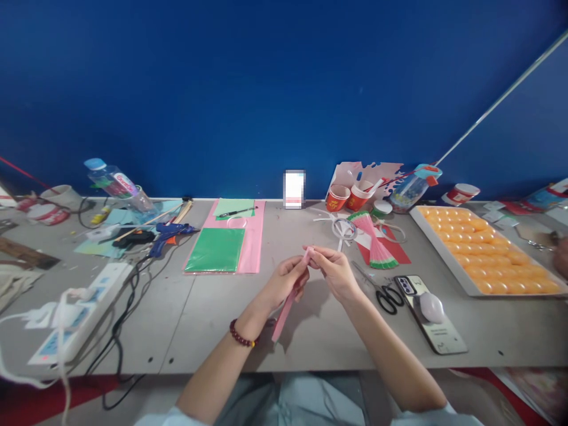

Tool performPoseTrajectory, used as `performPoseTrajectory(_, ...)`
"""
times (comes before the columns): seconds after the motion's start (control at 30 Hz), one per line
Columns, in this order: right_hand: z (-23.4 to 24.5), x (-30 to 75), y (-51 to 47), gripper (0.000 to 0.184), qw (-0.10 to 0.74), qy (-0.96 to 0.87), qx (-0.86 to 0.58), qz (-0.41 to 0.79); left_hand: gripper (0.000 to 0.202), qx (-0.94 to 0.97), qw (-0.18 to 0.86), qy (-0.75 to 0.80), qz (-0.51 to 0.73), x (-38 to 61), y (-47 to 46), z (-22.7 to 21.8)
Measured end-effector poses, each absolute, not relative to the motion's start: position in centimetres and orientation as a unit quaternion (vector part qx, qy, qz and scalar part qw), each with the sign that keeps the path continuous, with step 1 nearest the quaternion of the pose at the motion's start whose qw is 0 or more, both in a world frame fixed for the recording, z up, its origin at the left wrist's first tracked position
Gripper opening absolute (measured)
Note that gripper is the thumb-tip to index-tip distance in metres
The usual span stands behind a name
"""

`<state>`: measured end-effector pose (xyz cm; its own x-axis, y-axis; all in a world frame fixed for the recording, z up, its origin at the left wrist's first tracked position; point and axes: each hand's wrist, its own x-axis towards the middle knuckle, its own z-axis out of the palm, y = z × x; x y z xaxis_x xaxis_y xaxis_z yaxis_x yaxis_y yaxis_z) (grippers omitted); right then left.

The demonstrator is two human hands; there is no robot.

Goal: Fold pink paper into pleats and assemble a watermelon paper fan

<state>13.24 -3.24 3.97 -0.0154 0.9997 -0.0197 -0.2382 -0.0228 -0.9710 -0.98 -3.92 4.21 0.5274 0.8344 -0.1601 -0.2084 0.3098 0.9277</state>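
A narrow pink strip of folded paper [285, 316] slants down from my hands over the middle of the desk. My left hand [288, 279] is closed around its upper part, with the lower end sticking out below the fingers. At the strip's top end, my right hand [332, 272] pinches it between thumb and fingertips. To the right lies a pleated pink and green paper fan [374, 239] on a red sheet. Black-handled scissors [389, 299] rest beside my right wrist. A green paper pack [215, 249] sits on pink paper [256, 236] to the left.
At the left are a blue glue gun [168, 235], a power strip [84, 313], cables and a plastic bottle [113, 180]. Red paper cups [338, 198] stand at the back. A phone [444, 331] and a tray of orange balls [488, 251] lie to the right.
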Motion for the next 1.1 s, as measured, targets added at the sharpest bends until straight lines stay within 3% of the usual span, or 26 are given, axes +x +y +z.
performPoseTrajectory(0.67, 3.36, 12.92, -3.44, 0.031, 0.562, -0.457, -0.483, 0.492, 0.050, 0.438, 0.719, 0.374, 0.390, -0.48, -4.22, 3.71)
performPoseTrajectory(1.1, 3.12, 13.22, -2.94, 0.032, 0.534, -0.416, -0.491, 0.549, 0.050, 0.473, 0.689, 0.384, 0.393, -0.30, -4.21, 3.31)
